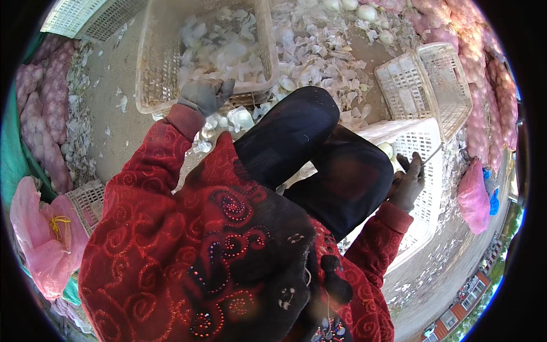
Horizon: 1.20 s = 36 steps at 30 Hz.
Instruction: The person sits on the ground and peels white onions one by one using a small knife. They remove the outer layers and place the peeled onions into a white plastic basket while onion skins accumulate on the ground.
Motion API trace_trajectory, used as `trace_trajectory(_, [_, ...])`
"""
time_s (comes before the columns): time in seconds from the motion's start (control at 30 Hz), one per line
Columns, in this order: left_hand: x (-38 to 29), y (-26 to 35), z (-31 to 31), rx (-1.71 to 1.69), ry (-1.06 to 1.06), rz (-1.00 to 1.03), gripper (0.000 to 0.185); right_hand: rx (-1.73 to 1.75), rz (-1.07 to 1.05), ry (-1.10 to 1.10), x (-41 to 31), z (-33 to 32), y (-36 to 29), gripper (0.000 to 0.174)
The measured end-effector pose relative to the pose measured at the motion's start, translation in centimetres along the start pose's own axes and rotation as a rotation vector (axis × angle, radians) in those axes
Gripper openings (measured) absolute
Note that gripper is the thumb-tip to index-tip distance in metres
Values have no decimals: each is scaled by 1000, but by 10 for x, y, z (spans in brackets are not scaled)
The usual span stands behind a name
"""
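My left hand (206,96), in a grey glove, is curled over the near rim of a dirty plastic crate (273,64). Loose pale onion skins (224,51) lie inside that crate, and peeled white onions (240,119) sit on the ground just below the hand. At the right, my gloved right hand (408,181) is closed around a thin knife (433,154), its blade pointing up and away to the right. Beneath this hand is a white perforated crate (433,205), partly hidden by my leg. A pale onion (386,149) shows at its inner side.
Onion skins (316,55) cover the ground ahead. Two more crates (404,85) (446,77) lean together at the right. Mesh sacks of onions (478,107) line the right side, with more sacks (42,115) at left. A pink bag (473,196) stands beyond the white crate.
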<state>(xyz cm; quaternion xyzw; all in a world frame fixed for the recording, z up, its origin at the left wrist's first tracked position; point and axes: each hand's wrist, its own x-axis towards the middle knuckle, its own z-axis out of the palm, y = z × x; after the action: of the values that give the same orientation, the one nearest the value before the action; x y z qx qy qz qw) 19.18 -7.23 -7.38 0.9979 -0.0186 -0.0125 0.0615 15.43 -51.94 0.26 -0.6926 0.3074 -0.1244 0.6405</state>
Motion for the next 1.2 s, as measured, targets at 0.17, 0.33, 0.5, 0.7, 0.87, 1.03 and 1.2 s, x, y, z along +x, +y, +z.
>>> trace_trajectory(0.17, [1,-25,-14,26,-77,-42,48,-264,-122,-167,29,-30,71,35])
trace_trajectory(0.33, [-19,-116,-6,-80,-470,-303,41,-35,73,-181,38,-42,83,35])
trace_trajectory(0.5, [-33,-207,15,-84,-292,-386,35,-159,-11,-108,38,-52,95,36])
trace_trajectory(0.7, [-11,-180,-1,-1024,-164,-801,27,-117,19,-75,39,-54,100,36])
trace_trajectory(0.87, [-16,-57,20,-917,51,97,30,127,101,225,21,-34,82,38])
trace_trajectory(1.03, [-4,18,64,-382,-297,235,50,33,11,82,19,-10,63,48])
trace_trajectory(1.2, [33,24,152,-248,-756,-144,89,-33,143,98,39,9,59,50])
